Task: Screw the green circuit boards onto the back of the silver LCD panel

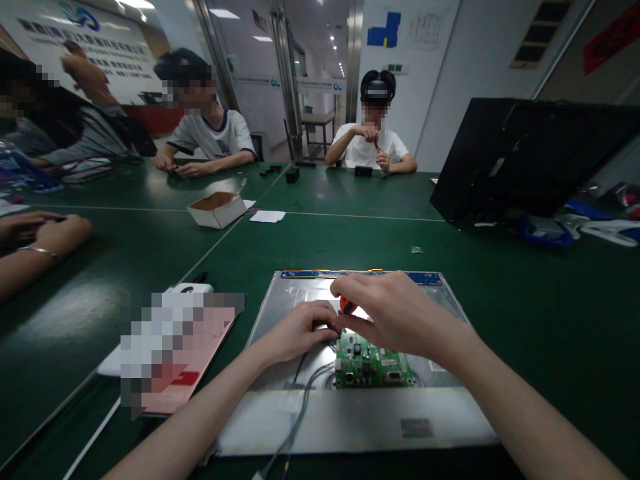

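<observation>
A silver metal panel lies flat before me, like the back of a display. On it sits a green circuit board with connectors along its near edge. My right hand grips a screwdriver by its red and black handle, above the board's far left corner. The screwdriver's tip is hidden. Beside that corner, my left hand rests with curled fingers pinched together; what they hold, if anything, cannot be made out. Grey cables run from the board's left side toward me. A narrow blue circuit strip lines the panel's far edge.
Left of the panel lie a pink flat item and a white device. Farther off stand an open cardboard box and a paper slip. A large black screen is at the right. Several people sit around the green table.
</observation>
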Demonstrator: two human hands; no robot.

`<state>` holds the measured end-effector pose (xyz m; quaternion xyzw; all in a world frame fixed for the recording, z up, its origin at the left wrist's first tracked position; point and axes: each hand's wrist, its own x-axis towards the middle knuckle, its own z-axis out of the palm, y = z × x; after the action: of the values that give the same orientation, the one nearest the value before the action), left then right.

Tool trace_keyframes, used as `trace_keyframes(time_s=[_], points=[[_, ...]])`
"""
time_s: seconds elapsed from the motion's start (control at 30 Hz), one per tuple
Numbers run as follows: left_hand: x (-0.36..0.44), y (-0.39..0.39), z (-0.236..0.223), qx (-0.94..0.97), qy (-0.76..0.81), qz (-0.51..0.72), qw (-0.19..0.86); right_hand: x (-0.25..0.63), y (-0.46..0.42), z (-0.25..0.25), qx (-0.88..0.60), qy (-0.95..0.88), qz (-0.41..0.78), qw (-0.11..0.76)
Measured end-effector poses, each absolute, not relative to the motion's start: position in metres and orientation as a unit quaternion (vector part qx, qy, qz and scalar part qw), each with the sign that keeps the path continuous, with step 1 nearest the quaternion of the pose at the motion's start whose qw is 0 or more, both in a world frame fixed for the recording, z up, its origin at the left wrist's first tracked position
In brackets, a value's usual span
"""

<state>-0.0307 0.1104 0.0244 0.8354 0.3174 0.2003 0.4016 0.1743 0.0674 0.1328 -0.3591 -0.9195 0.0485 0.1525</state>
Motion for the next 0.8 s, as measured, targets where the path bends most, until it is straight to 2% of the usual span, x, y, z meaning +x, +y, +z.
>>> trace_keyframes(time_s=[0.17,0.47,0.8], points=[[-0.0308,0.1099,0.0224,0.832,0.312,0.198,0.413,0.1766,0.064,0.1347,-0.346,-0.923,0.065,0.158],[-0.031,0.1099,0.0229,0.835,0.303,0.207,0.409,0.1751,0.0661,0.1327,-0.36,-0.92,0.009,0.152],[-0.0318,0.1103,0.0209,0.836,0.302,0.187,0.419,0.1758,0.0617,0.1378,-0.343,-0.926,0.049,0.154]])
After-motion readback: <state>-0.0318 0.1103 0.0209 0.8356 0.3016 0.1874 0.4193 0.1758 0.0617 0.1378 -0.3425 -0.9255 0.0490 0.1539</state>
